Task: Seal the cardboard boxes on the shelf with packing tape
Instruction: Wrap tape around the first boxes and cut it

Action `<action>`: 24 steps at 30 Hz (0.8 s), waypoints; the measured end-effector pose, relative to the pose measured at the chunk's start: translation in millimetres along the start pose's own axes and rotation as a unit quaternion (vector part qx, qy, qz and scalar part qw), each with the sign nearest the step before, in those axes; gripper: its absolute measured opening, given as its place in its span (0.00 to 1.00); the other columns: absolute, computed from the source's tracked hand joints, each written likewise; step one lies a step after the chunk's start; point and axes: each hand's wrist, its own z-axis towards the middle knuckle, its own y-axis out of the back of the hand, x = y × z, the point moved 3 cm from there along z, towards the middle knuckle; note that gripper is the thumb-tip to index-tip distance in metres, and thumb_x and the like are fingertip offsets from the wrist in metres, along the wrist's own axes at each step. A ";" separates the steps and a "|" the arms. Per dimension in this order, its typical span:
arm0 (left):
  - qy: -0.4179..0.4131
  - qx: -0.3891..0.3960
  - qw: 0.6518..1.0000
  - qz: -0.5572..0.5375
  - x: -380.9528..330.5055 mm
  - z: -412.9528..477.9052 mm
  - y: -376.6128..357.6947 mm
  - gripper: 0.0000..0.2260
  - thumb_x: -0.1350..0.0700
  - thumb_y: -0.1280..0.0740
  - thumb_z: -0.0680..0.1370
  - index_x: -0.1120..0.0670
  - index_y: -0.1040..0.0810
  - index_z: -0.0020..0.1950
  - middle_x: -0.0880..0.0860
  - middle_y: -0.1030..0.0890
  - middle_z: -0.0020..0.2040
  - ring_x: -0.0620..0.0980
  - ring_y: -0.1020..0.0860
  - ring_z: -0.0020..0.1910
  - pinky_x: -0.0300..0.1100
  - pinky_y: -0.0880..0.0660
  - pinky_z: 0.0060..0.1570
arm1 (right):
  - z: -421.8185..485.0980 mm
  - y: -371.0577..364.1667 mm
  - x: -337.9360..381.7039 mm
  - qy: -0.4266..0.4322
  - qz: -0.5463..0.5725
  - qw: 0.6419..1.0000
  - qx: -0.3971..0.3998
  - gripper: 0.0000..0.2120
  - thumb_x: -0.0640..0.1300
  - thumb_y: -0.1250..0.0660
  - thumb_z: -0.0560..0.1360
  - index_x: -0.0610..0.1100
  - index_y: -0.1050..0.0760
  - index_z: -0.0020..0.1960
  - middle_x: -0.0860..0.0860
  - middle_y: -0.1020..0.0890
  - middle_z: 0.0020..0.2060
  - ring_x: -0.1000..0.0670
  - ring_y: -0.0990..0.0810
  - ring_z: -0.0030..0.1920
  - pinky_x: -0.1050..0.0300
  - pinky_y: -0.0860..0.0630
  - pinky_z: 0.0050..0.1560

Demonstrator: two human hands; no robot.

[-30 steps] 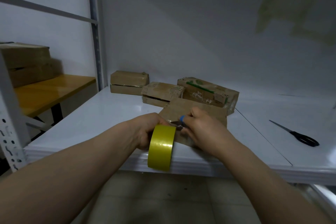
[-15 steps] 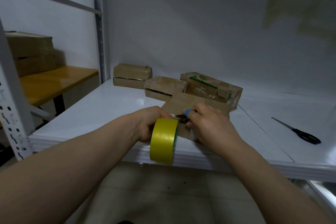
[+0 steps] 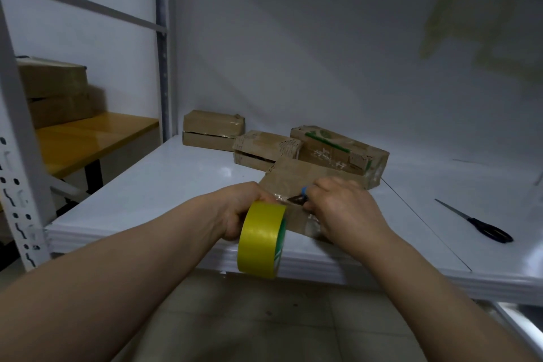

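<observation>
My left hand (image 3: 238,209) grips a yellow roll of packing tape (image 3: 261,239), held on edge at the front of the white shelf (image 3: 141,185). A short strip of tape runs from the roll onto a flat cardboard box (image 3: 299,182) lying near the shelf's front edge. My right hand (image 3: 343,211) holds a small blue-handled cutter (image 3: 299,198) with its dark blade against that strip, and partly covers the box's near end. Behind it lie three more cardboard boxes: one at the back left (image 3: 213,129), one in the middle (image 3: 266,148), one with green print (image 3: 340,153).
Black-handled scissors (image 3: 479,222) lie on the shelf to the right. A perforated metal upright (image 3: 17,156) stands at the left. Beyond it is a wooden table (image 3: 88,138) with stacked cardboard boxes (image 3: 55,91). A tiled floor shows below the shelf edge.
The view has shifted slightly closer and lower. Both hands keep the same hold, the cutter staying at the tape strip by the roll.
</observation>
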 end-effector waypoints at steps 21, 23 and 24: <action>-0.018 0.022 1.000 0.014 -25.2 -40.2 28.5 0.06 0.64 0.31 0.74 0.64 0.17 0.39 0.59 0.18 0.36 0.54 0.19 0.32 0.45 0.19 0.38 | 41.4 -23.7 11.4 -0.148 0.202 0.959 0.131 0.26 0.63 0.29 0.73 0.54 0.30 0.66 0.56 0.23 0.54 0.53 0.24 0.52 0.52 0.24 0.52; -0.033 0.001 0.999 -0.028 -28.7 -40.9 35.9 0.06 0.63 0.31 0.72 0.63 0.18 0.37 0.59 0.19 0.35 0.54 0.20 0.31 0.47 0.21 0.39 | 39.5 -23.5 13.5 -0.143 0.174 0.965 0.136 0.25 0.62 0.30 0.74 0.54 0.30 0.66 0.54 0.23 0.56 0.50 0.23 0.53 0.52 0.24 0.52; -0.042 -0.008 0.998 -0.052 -28.1 -39.7 40.2 0.04 0.63 0.31 0.70 0.64 0.18 0.38 0.60 0.19 0.37 0.55 0.20 0.34 0.48 0.22 0.43 | 38.2 -24.3 14.2 -0.136 0.167 0.967 0.139 0.23 0.61 0.30 0.75 0.54 0.31 0.66 0.54 0.23 0.56 0.50 0.23 0.53 0.52 0.25 0.51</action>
